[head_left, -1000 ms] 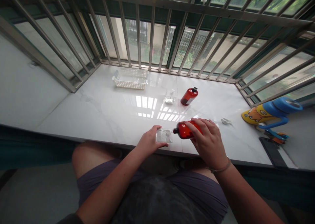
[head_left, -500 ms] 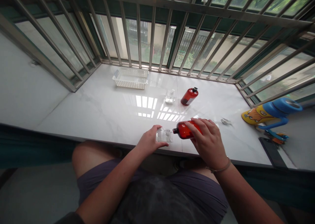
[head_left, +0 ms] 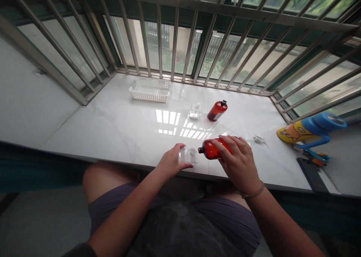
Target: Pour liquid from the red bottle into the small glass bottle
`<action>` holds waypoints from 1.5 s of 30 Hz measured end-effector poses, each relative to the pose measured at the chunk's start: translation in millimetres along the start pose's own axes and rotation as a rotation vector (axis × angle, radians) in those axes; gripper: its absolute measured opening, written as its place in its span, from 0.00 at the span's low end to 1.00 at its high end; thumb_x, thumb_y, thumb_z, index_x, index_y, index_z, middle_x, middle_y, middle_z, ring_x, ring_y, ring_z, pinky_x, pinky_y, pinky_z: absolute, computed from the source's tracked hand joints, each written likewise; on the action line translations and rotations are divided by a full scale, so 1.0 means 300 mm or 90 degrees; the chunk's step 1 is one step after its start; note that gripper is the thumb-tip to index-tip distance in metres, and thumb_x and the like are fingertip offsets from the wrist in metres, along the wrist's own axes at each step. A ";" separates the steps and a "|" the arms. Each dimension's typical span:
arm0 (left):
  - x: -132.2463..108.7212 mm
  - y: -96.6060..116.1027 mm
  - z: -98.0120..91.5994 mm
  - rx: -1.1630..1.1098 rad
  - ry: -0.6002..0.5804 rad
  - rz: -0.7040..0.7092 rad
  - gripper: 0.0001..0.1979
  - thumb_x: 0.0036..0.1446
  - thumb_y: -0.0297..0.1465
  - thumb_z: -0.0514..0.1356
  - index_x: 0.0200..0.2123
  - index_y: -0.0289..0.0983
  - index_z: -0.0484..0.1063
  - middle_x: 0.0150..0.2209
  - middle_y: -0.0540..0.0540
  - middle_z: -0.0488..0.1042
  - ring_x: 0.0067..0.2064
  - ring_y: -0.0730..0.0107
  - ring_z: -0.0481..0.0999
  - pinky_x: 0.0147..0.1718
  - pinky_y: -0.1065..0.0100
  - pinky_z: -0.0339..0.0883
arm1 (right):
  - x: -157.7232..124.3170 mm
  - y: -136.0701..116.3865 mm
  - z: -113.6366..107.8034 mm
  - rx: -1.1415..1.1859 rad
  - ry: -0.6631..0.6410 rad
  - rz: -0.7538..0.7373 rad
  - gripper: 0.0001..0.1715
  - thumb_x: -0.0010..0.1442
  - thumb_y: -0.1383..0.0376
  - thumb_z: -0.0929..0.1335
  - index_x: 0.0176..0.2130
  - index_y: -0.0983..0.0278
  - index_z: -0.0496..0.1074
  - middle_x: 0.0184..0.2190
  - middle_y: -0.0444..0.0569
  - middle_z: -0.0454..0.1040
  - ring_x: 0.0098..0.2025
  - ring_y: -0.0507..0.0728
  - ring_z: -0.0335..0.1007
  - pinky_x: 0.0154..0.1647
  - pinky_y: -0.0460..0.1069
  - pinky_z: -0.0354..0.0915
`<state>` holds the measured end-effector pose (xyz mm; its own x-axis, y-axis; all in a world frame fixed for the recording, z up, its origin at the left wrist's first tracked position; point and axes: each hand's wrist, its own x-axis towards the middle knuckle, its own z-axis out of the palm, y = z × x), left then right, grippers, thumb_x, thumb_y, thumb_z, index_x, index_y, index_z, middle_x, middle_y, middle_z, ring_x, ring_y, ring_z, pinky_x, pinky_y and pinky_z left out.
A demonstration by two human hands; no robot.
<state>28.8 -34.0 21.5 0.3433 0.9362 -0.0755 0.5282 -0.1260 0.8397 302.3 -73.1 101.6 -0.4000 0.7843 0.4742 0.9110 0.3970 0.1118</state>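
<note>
While at the near edge of the white tabletop (head_left: pixel 93 127): two closed grips, neither hand wide open.
Left hand (head_left: pixel 170 161): curled around a small clear container (head_left: pixel 188 155). Right hand (head_left: pixel 239 163): wrapped over an amber bottle (head_left: pixel 214 149), lying nearly level, black cap (head_left: pixel 201 150) just beside the container. Farther off, a second, upright amber bottle (head_left: pixel 217 111), a small clear piece (head_left: pixel 195 111), a white plastic basket (head_left: pixel 149 90), then steel window bars (head_left: pixel 159 42).

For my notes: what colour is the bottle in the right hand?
Amber-red bottle, best in the head view.
</note>
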 end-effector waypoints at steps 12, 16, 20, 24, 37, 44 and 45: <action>-0.003 -0.016 0.008 -0.016 0.003 0.002 0.40 0.47 0.41 0.79 0.60 0.46 0.66 0.56 0.44 0.79 0.55 0.48 0.81 0.54 0.54 0.74 | -0.005 0.003 0.005 0.008 -0.006 0.005 0.33 0.68 0.70 0.71 0.68 0.54 0.67 0.65 0.55 0.72 0.67 0.69 0.64 0.73 0.68 0.57; -0.001 -0.016 0.008 -0.019 0.000 -0.002 0.40 0.47 0.41 0.79 0.60 0.45 0.66 0.56 0.43 0.79 0.55 0.48 0.81 0.54 0.54 0.73 | -0.003 0.000 0.002 0.000 -0.004 0.005 0.32 0.68 0.70 0.71 0.67 0.55 0.68 0.64 0.55 0.72 0.66 0.69 0.65 0.73 0.68 0.58; 0.000 -0.017 0.009 -0.023 -0.001 0.001 0.40 0.47 0.41 0.79 0.60 0.45 0.66 0.56 0.43 0.79 0.55 0.48 0.81 0.54 0.54 0.73 | -0.001 -0.003 -0.004 -0.004 -0.008 -0.001 0.31 0.68 0.70 0.71 0.67 0.56 0.69 0.64 0.56 0.73 0.66 0.69 0.64 0.72 0.68 0.58; -0.002 -0.018 0.011 -0.023 -0.002 -0.003 0.40 0.47 0.41 0.79 0.59 0.45 0.66 0.56 0.43 0.79 0.56 0.48 0.81 0.54 0.54 0.74 | 0.000 -0.002 -0.004 -0.002 -0.011 0.000 0.32 0.68 0.70 0.71 0.67 0.55 0.69 0.64 0.57 0.73 0.66 0.70 0.64 0.72 0.69 0.59; -0.001 -0.025 0.017 -0.022 -0.001 -0.006 0.40 0.47 0.40 0.80 0.60 0.44 0.66 0.56 0.43 0.79 0.55 0.48 0.81 0.54 0.54 0.73 | -0.004 -0.005 0.001 -0.003 -0.013 0.004 0.31 0.68 0.71 0.72 0.66 0.55 0.70 0.64 0.55 0.73 0.66 0.70 0.66 0.72 0.69 0.59; -0.005 -0.029 0.019 -0.022 -0.001 -0.016 0.40 0.47 0.41 0.80 0.59 0.45 0.65 0.56 0.43 0.79 0.56 0.47 0.81 0.54 0.54 0.74 | -0.007 -0.004 0.008 0.011 -0.026 0.003 0.34 0.67 0.72 0.71 0.68 0.54 0.68 0.65 0.55 0.72 0.68 0.69 0.65 0.72 0.70 0.58; -0.005 -0.029 0.020 -0.023 0.000 -0.015 0.40 0.47 0.41 0.80 0.59 0.45 0.65 0.56 0.43 0.79 0.56 0.47 0.81 0.54 0.54 0.74 | -0.008 -0.004 0.008 0.011 -0.027 0.004 0.33 0.67 0.72 0.71 0.68 0.54 0.68 0.66 0.55 0.72 0.68 0.69 0.65 0.73 0.70 0.58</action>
<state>28.2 -36.2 11.0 0.3315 0.9385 -0.0961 0.5081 -0.0919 0.8564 301.8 -74.3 98.2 -0.3984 0.8065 0.4369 0.9118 0.3999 0.0933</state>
